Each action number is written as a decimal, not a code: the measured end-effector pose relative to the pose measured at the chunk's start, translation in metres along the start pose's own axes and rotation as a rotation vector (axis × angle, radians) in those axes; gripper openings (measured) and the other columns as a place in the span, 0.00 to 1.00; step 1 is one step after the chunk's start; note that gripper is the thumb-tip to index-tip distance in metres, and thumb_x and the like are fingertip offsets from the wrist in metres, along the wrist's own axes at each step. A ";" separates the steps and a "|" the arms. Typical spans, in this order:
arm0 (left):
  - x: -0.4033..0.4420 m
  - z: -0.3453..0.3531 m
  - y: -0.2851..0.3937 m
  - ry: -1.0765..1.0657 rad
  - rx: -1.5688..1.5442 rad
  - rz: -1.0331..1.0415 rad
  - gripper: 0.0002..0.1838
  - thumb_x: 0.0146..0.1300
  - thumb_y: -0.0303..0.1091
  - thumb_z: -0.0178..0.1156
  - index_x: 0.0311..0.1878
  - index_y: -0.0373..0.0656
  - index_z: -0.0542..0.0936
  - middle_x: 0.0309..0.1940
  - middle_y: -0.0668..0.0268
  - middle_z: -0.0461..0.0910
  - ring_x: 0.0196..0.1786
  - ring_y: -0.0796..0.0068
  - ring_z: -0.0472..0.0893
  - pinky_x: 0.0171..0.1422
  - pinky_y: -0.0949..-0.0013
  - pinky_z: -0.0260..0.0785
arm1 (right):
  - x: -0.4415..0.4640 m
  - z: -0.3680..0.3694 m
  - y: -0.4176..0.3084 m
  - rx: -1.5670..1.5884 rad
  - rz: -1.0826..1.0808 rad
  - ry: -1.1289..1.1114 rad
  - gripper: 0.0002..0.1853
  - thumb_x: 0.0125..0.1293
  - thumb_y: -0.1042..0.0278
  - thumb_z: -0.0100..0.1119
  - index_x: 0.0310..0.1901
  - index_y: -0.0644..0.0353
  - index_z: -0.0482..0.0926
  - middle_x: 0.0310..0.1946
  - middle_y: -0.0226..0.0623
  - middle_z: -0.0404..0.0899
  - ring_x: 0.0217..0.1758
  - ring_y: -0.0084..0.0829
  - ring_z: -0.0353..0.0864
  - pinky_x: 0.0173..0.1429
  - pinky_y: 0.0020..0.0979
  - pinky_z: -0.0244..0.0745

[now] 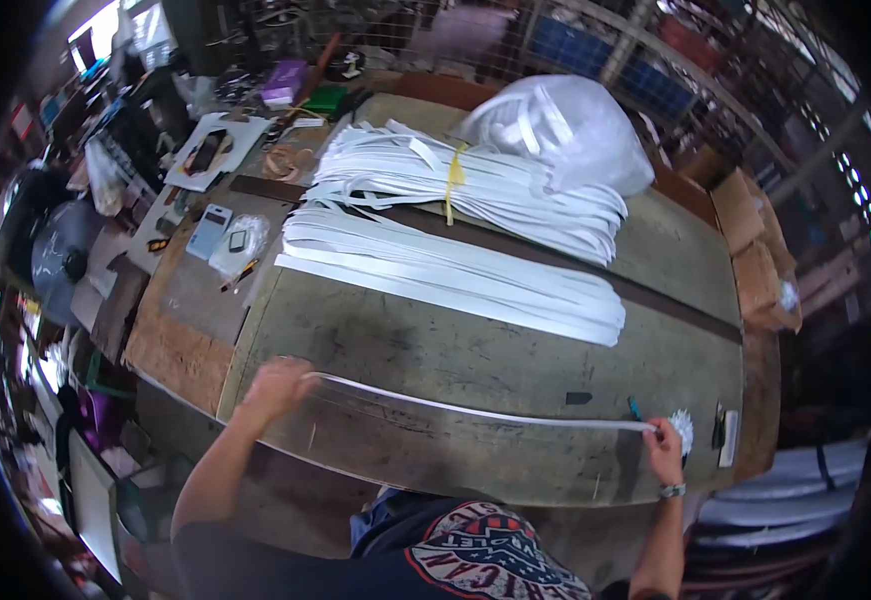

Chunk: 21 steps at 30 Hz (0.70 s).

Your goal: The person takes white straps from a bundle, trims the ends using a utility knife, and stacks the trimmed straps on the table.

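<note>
A long thin white strip (475,411) stretches between my two hands, low over the front part of the worktable (455,360). My left hand (283,383) is closed on its left end, the fingers slightly blurred. At the right end, my right hand (663,445) pinches the strip, beside a small white frilly bunch (681,430). Behind the strip lies a flat pile of white strips (455,275). Farther back is a thicker bundle of white strips (515,200), tied with a yellow band (453,180).
A clear plastic bag (575,125) of white material sits at the back. Cardboard boxes (755,250) stand at the right edge. A blue scale (209,232) and a cutter (239,276) lie at left. A dark flat piece (578,398) lies near the strip.
</note>
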<state>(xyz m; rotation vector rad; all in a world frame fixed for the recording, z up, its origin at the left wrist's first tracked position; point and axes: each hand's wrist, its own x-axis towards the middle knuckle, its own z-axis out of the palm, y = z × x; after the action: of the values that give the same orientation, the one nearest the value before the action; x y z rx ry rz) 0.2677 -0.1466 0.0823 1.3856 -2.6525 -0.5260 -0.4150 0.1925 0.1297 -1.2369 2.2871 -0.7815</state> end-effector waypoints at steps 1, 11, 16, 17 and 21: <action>0.004 -0.016 -0.014 -0.022 -0.038 -0.036 0.16 0.75 0.47 0.66 0.48 0.43 0.88 0.45 0.52 0.90 0.50 0.44 0.87 0.57 0.48 0.79 | 0.006 -0.001 0.008 -0.017 0.002 0.007 0.06 0.76 0.71 0.66 0.49 0.61 0.83 0.34 0.25 0.80 0.38 0.20 0.76 0.43 0.28 0.73; 0.131 -0.112 -0.118 -0.101 -0.486 -0.237 0.12 0.73 0.37 0.72 0.40 0.36 0.88 0.28 0.71 0.82 0.32 0.84 0.76 0.36 0.68 0.67 | 0.125 0.009 -0.069 0.133 0.045 -0.014 0.09 0.76 0.73 0.65 0.54 0.62 0.86 0.37 0.28 0.85 0.41 0.19 0.80 0.44 0.27 0.76; 0.197 -0.085 -0.191 0.145 -0.810 -0.295 0.09 0.75 0.37 0.73 0.42 0.42 0.88 0.31 0.77 0.82 0.34 0.87 0.75 0.40 0.74 0.65 | 0.209 0.033 -0.087 0.279 0.151 0.021 0.09 0.74 0.73 0.68 0.53 0.63 0.87 0.35 0.26 0.85 0.37 0.19 0.81 0.43 0.26 0.77; 0.207 -0.078 -0.205 0.173 -0.847 -0.284 0.08 0.75 0.37 0.72 0.44 0.43 0.88 0.32 0.77 0.82 0.35 0.87 0.75 0.41 0.75 0.65 | 0.225 0.035 -0.085 0.249 0.135 0.019 0.10 0.73 0.73 0.69 0.52 0.63 0.87 0.35 0.27 0.86 0.37 0.19 0.81 0.43 0.27 0.77; 0.235 -0.043 -0.231 0.242 -0.941 -0.364 0.06 0.76 0.36 0.71 0.48 0.46 0.85 0.36 0.77 0.82 0.38 0.88 0.74 0.45 0.76 0.65 | 0.277 0.053 -0.059 0.174 0.111 0.000 0.12 0.70 0.70 0.72 0.53 0.64 0.87 0.36 0.28 0.88 0.37 0.20 0.83 0.42 0.28 0.78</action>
<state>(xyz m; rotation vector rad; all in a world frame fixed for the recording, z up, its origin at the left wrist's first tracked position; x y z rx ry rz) 0.3217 -0.4697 0.0256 1.4300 -1.5613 -1.3100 -0.4895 -0.0845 0.1015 -1.0239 2.2131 -0.9174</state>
